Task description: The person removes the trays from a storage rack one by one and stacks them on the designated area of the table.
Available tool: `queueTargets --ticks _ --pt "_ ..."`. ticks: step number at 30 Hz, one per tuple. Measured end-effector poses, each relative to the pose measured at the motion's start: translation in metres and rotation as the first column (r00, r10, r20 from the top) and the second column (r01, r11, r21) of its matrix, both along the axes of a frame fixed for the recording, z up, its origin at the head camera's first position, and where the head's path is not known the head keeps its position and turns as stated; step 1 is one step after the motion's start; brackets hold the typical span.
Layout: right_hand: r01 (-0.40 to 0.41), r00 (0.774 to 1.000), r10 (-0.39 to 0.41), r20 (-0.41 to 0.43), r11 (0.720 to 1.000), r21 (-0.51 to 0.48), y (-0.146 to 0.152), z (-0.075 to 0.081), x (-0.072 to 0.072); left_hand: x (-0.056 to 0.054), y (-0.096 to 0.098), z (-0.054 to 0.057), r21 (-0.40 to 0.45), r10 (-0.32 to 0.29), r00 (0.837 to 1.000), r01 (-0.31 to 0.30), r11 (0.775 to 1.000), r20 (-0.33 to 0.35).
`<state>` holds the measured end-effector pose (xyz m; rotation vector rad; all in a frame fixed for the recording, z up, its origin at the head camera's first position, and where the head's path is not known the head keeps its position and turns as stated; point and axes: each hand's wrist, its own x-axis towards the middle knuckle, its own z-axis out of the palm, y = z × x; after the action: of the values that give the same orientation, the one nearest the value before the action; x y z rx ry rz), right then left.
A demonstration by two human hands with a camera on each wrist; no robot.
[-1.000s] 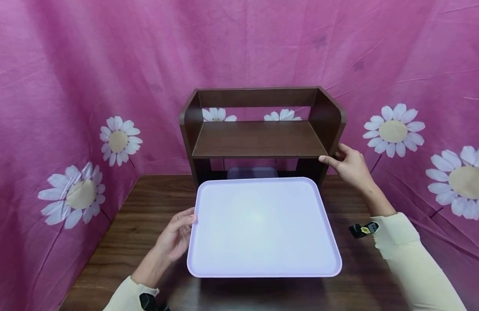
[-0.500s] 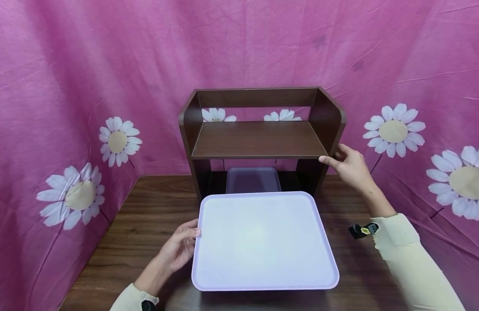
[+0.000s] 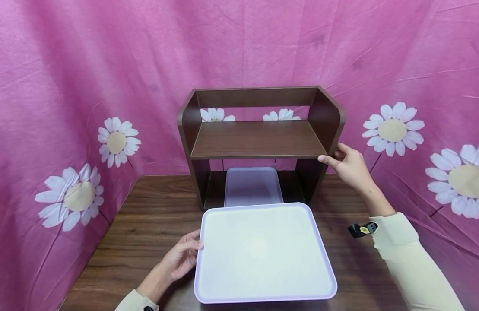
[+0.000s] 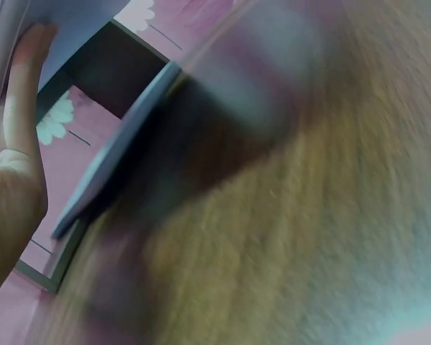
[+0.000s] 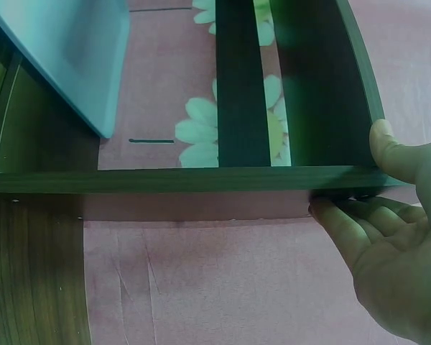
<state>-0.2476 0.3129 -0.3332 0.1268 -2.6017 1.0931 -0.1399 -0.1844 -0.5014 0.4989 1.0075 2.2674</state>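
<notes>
My left hand (image 3: 182, 258) grips the left edge of a large pale lilac tray (image 3: 262, 255), thumb on the rim and fingers tucked beneath. The tray is level-looking, over the front of the table. Behind it stands a dark brown two-tier shelf (image 3: 258, 140). My right hand (image 3: 350, 166) pinches the shelf's right side panel (image 5: 201, 180), thumb at the front edge and fingers on the outer face. A second lilac tray (image 3: 252, 185) lies in the shelf's lower compartment; the held tray hides its near end.
The wood-grain table (image 3: 146, 224) bears the shelf and shows on both sides of it. A pink curtain (image 3: 255, 43) with white daisies hangs close behind and at both sides. The shelf's upper board (image 3: 258, 149) is bare.
My left hand has drawn the large tray away from the shelf, toward me. More of the second tray now shows in the lower compartment. My right hand keeps its place on the shelf.
</notes>
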Motion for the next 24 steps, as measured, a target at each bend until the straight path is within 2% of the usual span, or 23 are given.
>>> queueTargets --ticks 13,18,24 --pt "0.002 1.000 -0.001 0.004 1.000 -0.017 0.000 -0.002 0.000 0.003 -0.011 -0.021 -0.052 -0.047 0.998 0.049 0.997 0.039" --pt "-0.004 1.000 0.004 0.016 1.000 -0.026 -0.001 0.000 0.000 0.005 -0.016 -0.025 -0.056 -0.082 0.996 0.084 0.995 0.034" --pt "-0.007 1.000 0.008 0.022 1.000 -0.023 -0.001 0.002 -0.001 0.007 -0.019 -0.029 -0.064 -0.121 0.991 0.125 0.990 0.060"
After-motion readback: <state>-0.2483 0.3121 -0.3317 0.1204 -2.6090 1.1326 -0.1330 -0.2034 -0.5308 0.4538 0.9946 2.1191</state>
